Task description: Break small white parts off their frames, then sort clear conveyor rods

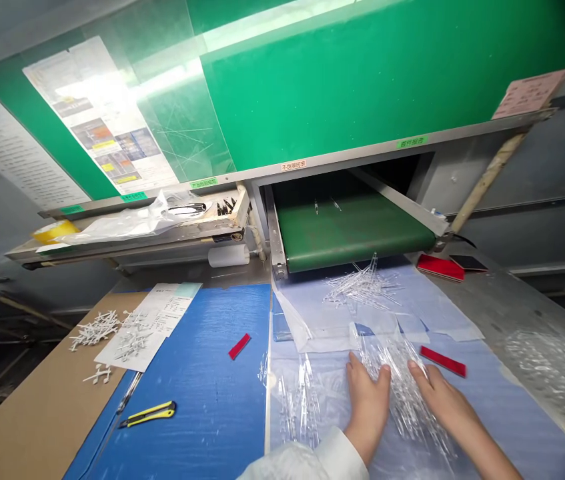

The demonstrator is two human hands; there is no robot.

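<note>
A heap of thin clear plastic sticks (399, 377) lies on the bluish-white sheet, pointing mostly away from me. My left hand (368, 395) rests at the heap's left side, thumb and forefinger apart. Along the right side my right hand (437, 395) touches the sticks, its fingers stretched out and partly hidden under the hand. Both hands flank the heap without closing round it. Further left is a smaller row of similar clear sticks (302, 400). Another loose pile of clear sticks (362, 287) sits below the end of the green conveyor belt (352, 233).
A red strip (443, 361) lies beside my right hand, another red strip (239, 347) on the blue mat (212, 387). A yellow box cutter (149, 413), white plastic pieces (96, 329) and a paper sheet (162, 320) are left. Bagged clear pieces (557, 373) lie right.
</note>
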